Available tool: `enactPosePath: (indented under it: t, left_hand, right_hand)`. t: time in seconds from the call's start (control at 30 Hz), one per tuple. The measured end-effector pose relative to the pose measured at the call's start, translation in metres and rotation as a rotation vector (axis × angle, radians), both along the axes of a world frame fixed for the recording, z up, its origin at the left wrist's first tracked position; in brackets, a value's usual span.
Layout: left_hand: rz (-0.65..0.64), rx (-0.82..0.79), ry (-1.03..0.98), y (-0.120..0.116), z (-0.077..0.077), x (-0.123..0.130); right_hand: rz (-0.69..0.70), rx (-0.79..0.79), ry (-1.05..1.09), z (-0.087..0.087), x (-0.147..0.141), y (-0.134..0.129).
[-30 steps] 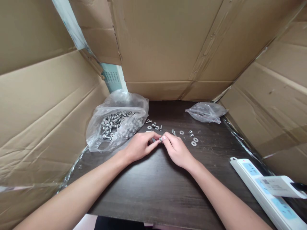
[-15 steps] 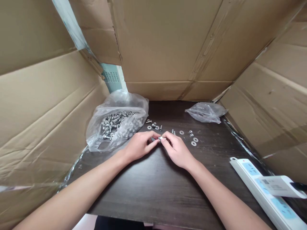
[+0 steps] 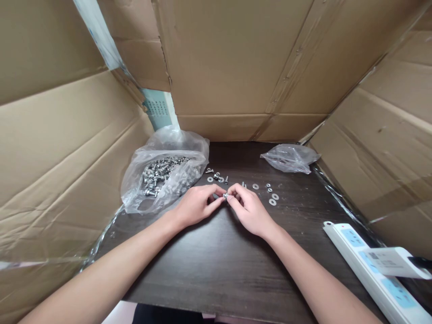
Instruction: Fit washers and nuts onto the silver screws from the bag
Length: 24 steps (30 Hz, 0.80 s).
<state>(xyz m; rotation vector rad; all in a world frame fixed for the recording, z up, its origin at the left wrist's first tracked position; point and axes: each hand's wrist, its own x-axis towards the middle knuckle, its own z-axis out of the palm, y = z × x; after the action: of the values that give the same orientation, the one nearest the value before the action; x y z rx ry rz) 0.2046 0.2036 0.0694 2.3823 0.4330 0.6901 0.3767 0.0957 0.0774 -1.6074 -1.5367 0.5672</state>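
Note:
Between the fingertips of both hands sits a small metal bolt (image 3: 225, 195), mostly covered by the fingers. My left hand (image 3: 199, 202) pinches its left end with thumb and forefinger. From the other side, my right hand (image 3: 248, 207) closes its thumb and fingers on the right end; whether a nut or washer is on it I cannot tell. Just beyond the hands lie loose bolts, with one bolt (image 3: 226, 180) standing out, and a flat washer (image 3: 210, 179). To the right of my right hand are another washer (image 3: 255, 186), two nuts (image 3: 269, 187) and a pair of washers (image 3: 272, 202).
An open clear plastic bag (image 3: 135, 180) full of bolts stands at the left. Another clear bag (image 3: 292, 157) lies at the back right. A white power strip (image 3: 371, 270) runs along the right edge. Cardboard walls (image 3: 236, 58) enclose the dark table (image 3: 202, 261).
The fingers of my right hand have shifted slightly around the bolt, between the same two pinches. Everything else stays in place.

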Motion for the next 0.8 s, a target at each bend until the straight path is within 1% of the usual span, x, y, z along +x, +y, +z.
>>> enactPosePath:
  t: [0.3,0.47,0.8]
  left_hand:
    - [-0.002,-0.011,0.017,-0.001,-0.0005,0.0006]
    - [0.011,-0.008,0.026,-0.0003,0.0006,0.0002]
    - [0.005,0.023,0.003,-0.0009,-0.0027,-0.0005]
  right_hand:
    - [0.016,-0.034,-0.041,0.0004,-0.0004,0.0003]
    - [-0.019,0.002,-0.002,0.0017,0.0004,0.0]
    - [0.022,-0.026,-0.037,0.0,-0.0013,0.0009]
